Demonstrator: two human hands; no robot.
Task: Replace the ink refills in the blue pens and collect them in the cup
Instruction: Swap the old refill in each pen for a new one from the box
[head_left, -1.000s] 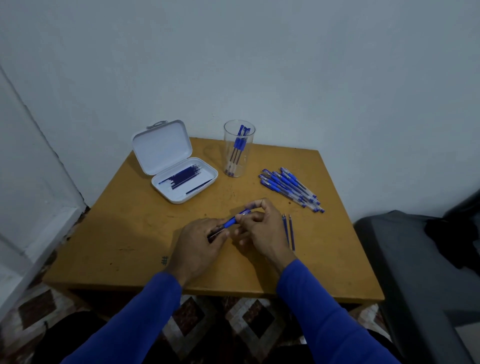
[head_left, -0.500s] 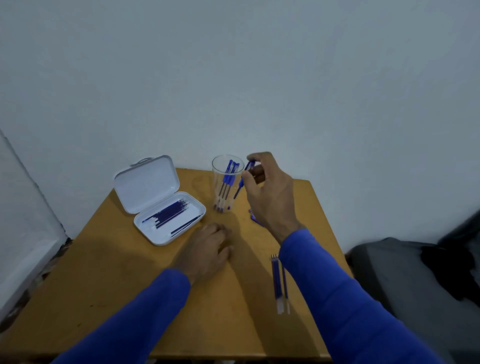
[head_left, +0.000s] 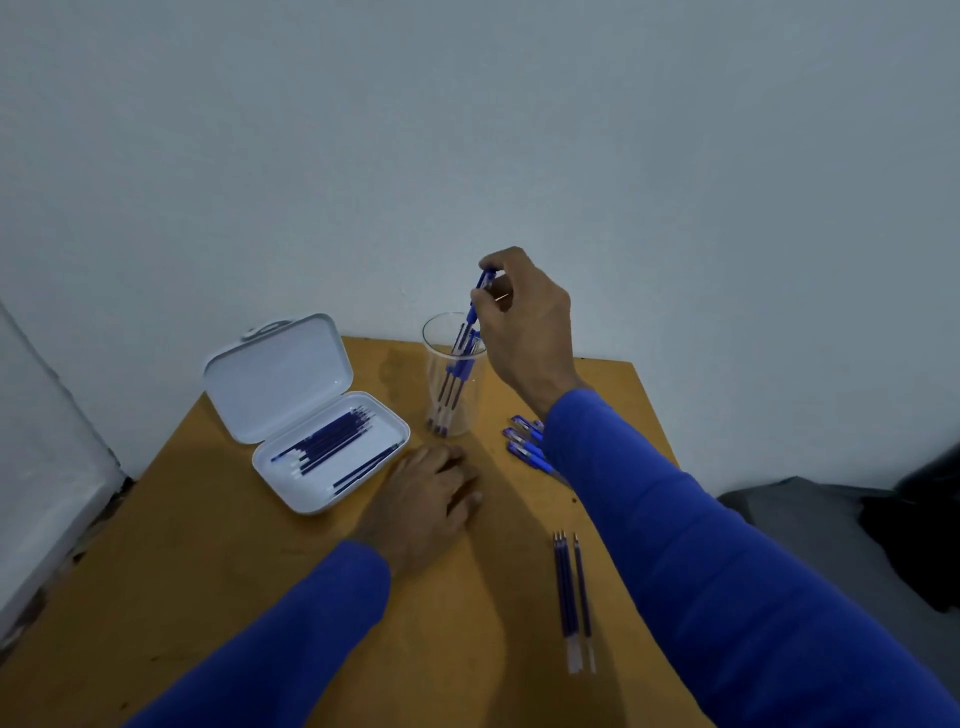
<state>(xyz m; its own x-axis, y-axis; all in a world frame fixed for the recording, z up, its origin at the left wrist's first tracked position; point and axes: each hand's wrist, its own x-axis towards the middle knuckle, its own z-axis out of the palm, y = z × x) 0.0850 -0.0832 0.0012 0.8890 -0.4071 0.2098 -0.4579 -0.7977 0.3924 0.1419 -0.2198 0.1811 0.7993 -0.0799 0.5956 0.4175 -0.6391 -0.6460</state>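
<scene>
From my head camera, my right hand (head_left: 524, 327) pinches a blue pen (head_left: 477, 300) by its upper end, the lower end already inside the rim of the clear cup (head_left: 453, 374), which holds a few finished pens. I judge this the collecting step for this pen. My left hand (head_left: 423, 501) lies flat and relaxed on the counter (head_left: 218, 571), holding nothing. Next I need to let go, then take another from the blue pens (head_left: 524, 441) by my sleeve and a fresh refill from the open white case (head_left: 332, 457).
</scene>
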